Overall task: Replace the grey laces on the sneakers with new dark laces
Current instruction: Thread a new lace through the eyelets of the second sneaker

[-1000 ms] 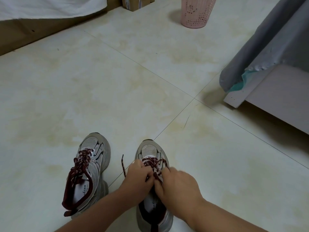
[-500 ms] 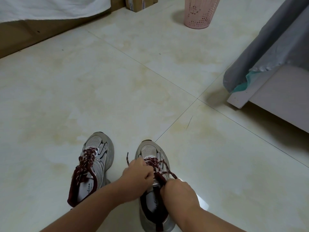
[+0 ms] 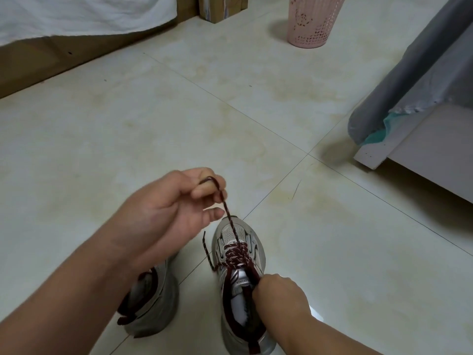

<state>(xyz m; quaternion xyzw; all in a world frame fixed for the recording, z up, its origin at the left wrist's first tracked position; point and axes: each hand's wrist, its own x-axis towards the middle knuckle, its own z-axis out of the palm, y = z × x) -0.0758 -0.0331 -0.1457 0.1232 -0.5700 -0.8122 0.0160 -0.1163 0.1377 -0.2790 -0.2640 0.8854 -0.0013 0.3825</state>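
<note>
- Left hand (image 3: 169, 211), raised, fingers pinching the dark lace (image 3: 228, 216), draws it taut.
- Right hand (image 3: 280, 294), fingers curled on the right sneaker (image 3: 239, 285) collar, steadies it against that pull.

Pink perforated bin (image 3: 311, 20), cardboard box (image 3: 221, 7), white sheet (image 3: 76, 16)

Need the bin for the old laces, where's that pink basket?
The pink basket stands on the floor at the top of the head view, right of centre, beside the cardboard box.
</note>
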